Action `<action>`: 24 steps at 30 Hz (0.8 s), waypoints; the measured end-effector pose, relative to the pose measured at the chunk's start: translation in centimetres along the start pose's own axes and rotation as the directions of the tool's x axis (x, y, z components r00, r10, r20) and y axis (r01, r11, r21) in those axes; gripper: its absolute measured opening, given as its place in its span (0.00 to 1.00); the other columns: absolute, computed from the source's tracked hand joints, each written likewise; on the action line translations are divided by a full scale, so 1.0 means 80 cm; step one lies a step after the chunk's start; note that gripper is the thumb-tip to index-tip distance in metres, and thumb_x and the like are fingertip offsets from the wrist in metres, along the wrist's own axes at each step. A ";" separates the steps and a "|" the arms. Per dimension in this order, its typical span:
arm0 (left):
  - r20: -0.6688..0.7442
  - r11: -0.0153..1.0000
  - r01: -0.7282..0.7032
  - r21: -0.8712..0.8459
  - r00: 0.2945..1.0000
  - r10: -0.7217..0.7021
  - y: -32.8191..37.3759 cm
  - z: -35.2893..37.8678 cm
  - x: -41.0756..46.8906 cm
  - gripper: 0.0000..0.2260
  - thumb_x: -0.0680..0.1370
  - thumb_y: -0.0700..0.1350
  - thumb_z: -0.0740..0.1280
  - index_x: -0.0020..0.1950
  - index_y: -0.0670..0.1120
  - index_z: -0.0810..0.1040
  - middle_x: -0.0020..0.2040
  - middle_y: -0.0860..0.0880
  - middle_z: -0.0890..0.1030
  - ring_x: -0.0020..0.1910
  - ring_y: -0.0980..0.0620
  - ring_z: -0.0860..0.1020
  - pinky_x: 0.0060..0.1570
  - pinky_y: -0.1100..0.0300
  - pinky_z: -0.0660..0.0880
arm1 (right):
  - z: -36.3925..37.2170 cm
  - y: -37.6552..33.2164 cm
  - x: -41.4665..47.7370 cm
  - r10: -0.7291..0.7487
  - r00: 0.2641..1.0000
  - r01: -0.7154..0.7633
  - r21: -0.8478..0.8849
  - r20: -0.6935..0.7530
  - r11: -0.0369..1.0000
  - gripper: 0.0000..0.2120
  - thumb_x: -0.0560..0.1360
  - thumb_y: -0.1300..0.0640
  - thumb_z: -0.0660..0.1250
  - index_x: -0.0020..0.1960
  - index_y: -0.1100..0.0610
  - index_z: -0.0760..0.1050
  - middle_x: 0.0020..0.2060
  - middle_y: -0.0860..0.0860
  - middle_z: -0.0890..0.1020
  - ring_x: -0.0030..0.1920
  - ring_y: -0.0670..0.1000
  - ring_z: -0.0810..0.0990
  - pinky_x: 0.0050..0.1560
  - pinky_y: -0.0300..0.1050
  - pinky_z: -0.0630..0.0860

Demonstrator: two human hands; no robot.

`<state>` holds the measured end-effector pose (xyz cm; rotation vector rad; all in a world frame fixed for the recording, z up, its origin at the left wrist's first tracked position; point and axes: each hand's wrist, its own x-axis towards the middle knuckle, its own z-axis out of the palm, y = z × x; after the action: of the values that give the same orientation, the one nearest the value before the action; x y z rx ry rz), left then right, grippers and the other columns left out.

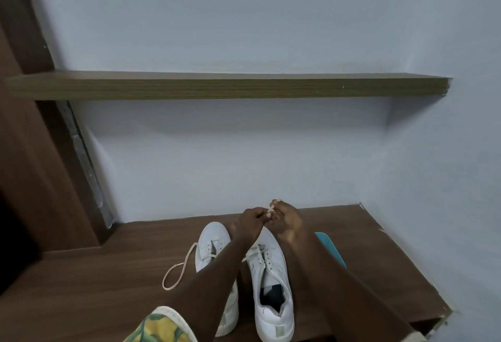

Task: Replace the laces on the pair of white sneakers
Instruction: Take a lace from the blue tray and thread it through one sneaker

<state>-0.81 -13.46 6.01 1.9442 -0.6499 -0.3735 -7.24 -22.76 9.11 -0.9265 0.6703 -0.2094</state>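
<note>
My two white sneakers stand side by side on the brown bench (108, 274), toes toward the wall. My hands meet just above the toe of the right sneaker (282, 314). My left hand (250, 222) is curled around the lace (271, 209), and my right hand (287, 219) pinches its tip between thumb and fingertip. From there the lace drops toward this shoe's eyelets, which look partly threaded; I cannot tell which hole it leaves. The left sneaker (214, 238) trails a loose loop of lace (177, 271) across the bench beside it. A blue object (329, 244) lies half hidden under my right arm.

I judge I am drawing this end clear so I can feed it through the next hole. To do it well, I should grip close to the stiff tip, flatten the lace between my fingers so it does not twist, and pull straight along the shoe. I should check that both ends come out even before tightening.
</note>
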 end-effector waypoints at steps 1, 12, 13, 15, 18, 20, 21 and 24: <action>0.018 1.000 0.007 -0.005 1.000 -0.007 -0.005 -0.002 0.000 0.09 0.79 0.42 0.64 0.49 0.40 0.82 0.42 0.47 0.83 0.43 0.54 0.79 0.46 0.68 0.70 | 0.000 -0.005 -0.003 0.021 1.000 -0.022 0.019 0.015 1.000 0.08 0.78 0.56 0.63 0.43 0.59 0.74 0.38 0.53 0.76 0.35 0.50 0.74 0.35 0.42 0.72; -0.024 0.668 0.206 0.716 0.962 -0.270 -0.063 -0.056 -0.019 0.12 0.78 0.47 0.58 0.52 0.55 0.81 0.55 0.57 0.79 0.61 0.56 0.72 0.64 0.52 0.60 | -0.017 -0.053 -0.002 -0.077 0.992 0.088 0.108 -0.099 0.990 0.08 0.79 0.58 0.63 0.49 0.61 0.78 0.56 0.56 0.81 0.59 0.47 0.77 0.65 0.48 0.63; -0.016 0.628 0.211 0.749 0.954 -0.301 -0.068 -0.060 -0.020 0.10 0.77 0.49 0.59 0.48 0.58 0.80 0.56 0.57 0.78 0.62 0.55 0.71 0.66 0.50 0.59 | -0.020 -0.056 -0.002 -0.094 0.990 0.106 0.123 -0.103 0.987 0.10 0.79 0.58 0.63 0.54 0.62 0.78 0.57 0.56 0.81 0.60 0.48 0.77 0.66 0.50 0.63; 0.005 0.614 0.218 0.759 0.940 -0.341 -0.067 -0.065 -0.024 0.08 0.76 0.50 0.60 0.43 0.60 0.78 0.56 0.57 0.79 0.62 0.54 0.71 0.67 0.49 0.59 | -0.025 -0.059 -0.003 -0.108 0.986 0.122 0.108 -0.129 0.987 0.10 0.78 0.59 0.64 0.56 0.62 0.79 0.56 0.55 0.82 0.61 0.48 0.77 0.68 0.51 0.61; 0.107 0.731 0.135 0.669 0.955 -0.275 -0.051 -0.054 -0.019 0.10 0.72 0.49 0.60 0.46 0.52 0.81 0.53 0.49 0.81 0.61 0.46 0.75 0.64 0.45 0.67 | -0.022 -0.050 -0.002 -0.114 0.988 0.119 0.036 -0.105 0.992 0.07 0.76 0.59 0.68 0.52 0.60 0.80 0.52 0.51 0.83 0.52 0.44 0.79 0.71 0.54 0.55; 0.128 0.861 0.114 0.496 0.971 -0.202 -0.032 -0.040 -0.015 0.11 0.70 0.51 0.62 0.48 0.52 0.80 0.56 0.49 0.81 0.63 0.44 0.75 0.64 0.46 0.67 | -0.015 -0.036 -0.003 -0.101 0.991 0.099 -0.024 -0.089 0.995 0.04 0.75 0.58 0.69 0.48 0.57 0.80 0.50 0.49 0.83 0.48 0.43 0.78 0.72 0.53 0.54; 0.118 0.900 0.095 0.425 0.980 -0.159 -0.019 -0.033 -0.014 0.13 0.72 0.51 0.65 0.56 0.53 0.80 0.60 0.51 0.79 0.65 0.47 0.73 0.66 0.48 0.65 | -0.011 -0.028 -0.002 -0.092 0.993 0.088 -0.046 -0.073 0.995 0.03 0.75 0.58 0.68 0.46 0.56 0.79 0.51 0.49 0.82 0.49 0.44 0.77 0.71 0.52 0.56; 0.073 0.986 0.010 0.166 0.997 -0.022 0.018 -0.017 -0.010 0.16 0.76 0.51 0.67 0.62 0.50 0.78 0.61 0.52 0.80 0.62 0.54 0.75 0.63 0.58 0.67 | -0.004 -0.006 -0.005 -0.099 0.995 0.095 -0.085 -0.033 0.992 0.04 0.76 0.59 0.67 0.45 0.59 0.78 0.47 0.52 0.81 0.47 0.48 0.78 0.44 0.40 0.73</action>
<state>-1.17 -12.48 7.91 2.1023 -0.7336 -0.4143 -7.73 -23.11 9.56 -1.0386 0.6724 -0.2872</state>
